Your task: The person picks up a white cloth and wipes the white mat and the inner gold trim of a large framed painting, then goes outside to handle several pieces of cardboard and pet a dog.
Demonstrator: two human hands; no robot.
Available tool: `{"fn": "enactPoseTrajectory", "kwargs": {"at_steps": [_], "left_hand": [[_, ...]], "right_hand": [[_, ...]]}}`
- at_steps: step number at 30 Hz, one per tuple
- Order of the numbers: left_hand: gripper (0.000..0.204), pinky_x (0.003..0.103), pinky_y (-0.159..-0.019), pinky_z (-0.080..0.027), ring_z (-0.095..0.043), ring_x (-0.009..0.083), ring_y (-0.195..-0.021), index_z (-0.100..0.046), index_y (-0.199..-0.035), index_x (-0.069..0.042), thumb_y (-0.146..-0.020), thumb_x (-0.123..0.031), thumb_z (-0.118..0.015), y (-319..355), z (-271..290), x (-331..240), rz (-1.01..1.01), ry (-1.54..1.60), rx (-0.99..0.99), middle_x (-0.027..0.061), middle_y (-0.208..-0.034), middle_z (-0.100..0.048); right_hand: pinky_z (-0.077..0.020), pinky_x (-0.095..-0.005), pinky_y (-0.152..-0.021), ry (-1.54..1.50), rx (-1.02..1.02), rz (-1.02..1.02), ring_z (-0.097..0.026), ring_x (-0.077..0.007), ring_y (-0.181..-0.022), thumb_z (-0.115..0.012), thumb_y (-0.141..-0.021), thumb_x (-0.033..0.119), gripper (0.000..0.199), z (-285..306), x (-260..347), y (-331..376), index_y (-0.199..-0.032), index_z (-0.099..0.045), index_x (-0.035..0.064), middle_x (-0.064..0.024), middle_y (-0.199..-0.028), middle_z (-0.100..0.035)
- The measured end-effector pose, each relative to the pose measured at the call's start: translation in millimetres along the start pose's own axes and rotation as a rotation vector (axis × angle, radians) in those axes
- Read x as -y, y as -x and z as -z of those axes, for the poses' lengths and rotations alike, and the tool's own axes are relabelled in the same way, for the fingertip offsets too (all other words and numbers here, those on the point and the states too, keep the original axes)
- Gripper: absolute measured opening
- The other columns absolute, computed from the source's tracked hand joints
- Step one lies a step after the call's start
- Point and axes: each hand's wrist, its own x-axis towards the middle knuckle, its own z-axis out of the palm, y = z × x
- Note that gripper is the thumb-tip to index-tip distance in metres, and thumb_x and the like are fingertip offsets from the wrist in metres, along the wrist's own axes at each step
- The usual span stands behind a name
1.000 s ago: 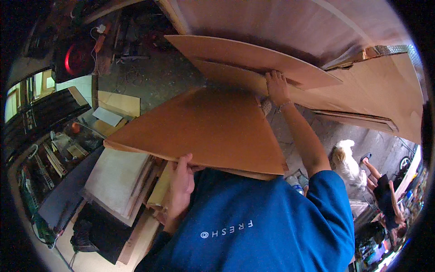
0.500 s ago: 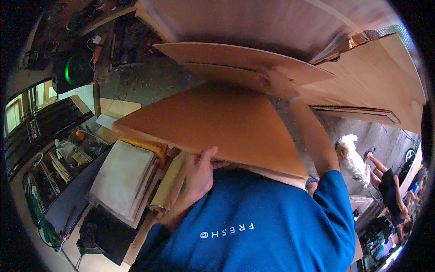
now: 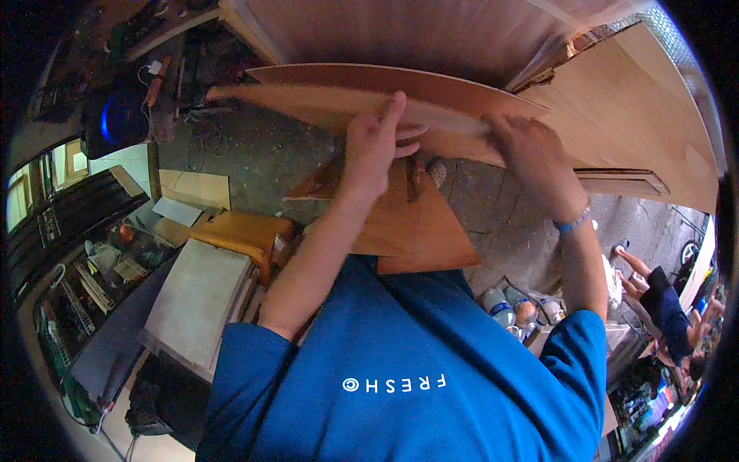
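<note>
A thin brown wooden panel (image 3: 308, 102) stands on edge in front of me, close against another reddish-brown panel (image 3: 346, 77) behind it. My right hand (image 3: 531, 146) has its fingers curled over the panel's right part, slightly smeared by motion. My left hand (image 3: 373, 150) is at the middle of the same panel, thumb up and fingers spread, apparently resting against its near face. Below the hands, nearer my body, lie smaller brown wooden pieces (image 3: 435, 231), one with a slanted edge; my left forearm partly hides them.
A pale plywood sheet (image 3: 631, 100) leans at the right. A stack of light boards (image 3: 196, 300) and an orange-brown block (image 3: 242, 235) stand at the left. Bottles (image 3: 500, 308) are at my right side. Another person (image 3: 662, 308) is farther right. A fan with a blue light (image 3: 115, 119) stands far left.
The large brown panel that lay tilted toward my chest is now upright, farther ahead. My left hand has moved from its near edge up to its middle; my right hand has shifted right.
</note>
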Motion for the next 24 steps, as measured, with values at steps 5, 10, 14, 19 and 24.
{"fn": "enactPoseTrajectory", "kwargs": {"at_steps": [5,10,14,19,24], "left_hand": [[0.048,0.037,-0.102,-0.042,-0.053,0.0217,-0.122,-0.053,-0.129,-0.008,-0.095,-0.041,-0.057,5,90,-9,-0.135,-0.663,0.382,0.0060,-0.125,-0.061],[0.068,0.042,-0.112,-0.032,-0.040,0.0268,-0.134,-0.046,-0.136,-0.010,-0.076,-0.015,-0.076,83,177,13,-0.110,-1.259,0.542,0.0097,-0.141,-0.047],[0.061,0.045,-0.107,-0.038,-0.046,0.0328,-0.127,-0.053,-0.128,-0.012,-0.071,-0.015,-0.075,109,195,60,-0.342,-1.540,0.583,0.0124,-0.132,-0.052],[0.033,0.045,-0.092,-0.048,-0.058,0.0327,-0.107,-0.064,-0.112,-0.013,-0.079,-0.010,-0.063,80,198,71,-0.341,-1.412,0.441,0.0094,-0.113,-0.062],[0.022,0.044,-0.091,-0.048,-0.059,0.0348,-0.100,-0.068,-0.106,-0.016,-0.085,-0.016,-0.064,5,183,50,-0.684,-1.363,0.182,0.0109,-0.107,-0.062]], "right_hand": [[-0.0467,-0.0428,-0.087,0.287,-0.484,-0.075,-0.060,-0.0328,-0.100,-0.059,-0.083,0.020,0.046,-29,-22,-28,-0.128,-0.053,0.0106,-0.0161,-0.111,-0.060],[-0.0430,-0.0437,-0.097,-0.334,-0.130,0.036,-0.053,-0.0365,-0.113,-0.067,-0.077,0.019,0.055,-19,23,24,-0.128,-0.053,0.0071,-0.0175,-0.122,-0.057],[-0.0448,-0.0471,-0.095,-0.659,0.412,0.328,-0.054,-0.0383,-0.112,-0.067,-0.077,0.016,0.050,-33,60,56,-0.124,-0.054,0.0062,-0.0173,-0.121,-0.057],[-0.0456,-0.0463,-0.094,-0.548,0.457,0.340,-0.056,-0.0368,-0.109,-0.063,-0.079,0.015,0.039,-60,97,74,-0.116,-0.057,0.0060,-0.0156,-0.115,-0.059],[-0.0466,-0.0449,-0.093,-0.410,0.505,0.221,-0.057,-0.0351,-0.108,-0.052,-0.084,0.012,0.030,-76,118,80,-0.113,-0.059,0.0061,-0.0151,-0.114,-0.059]]}}
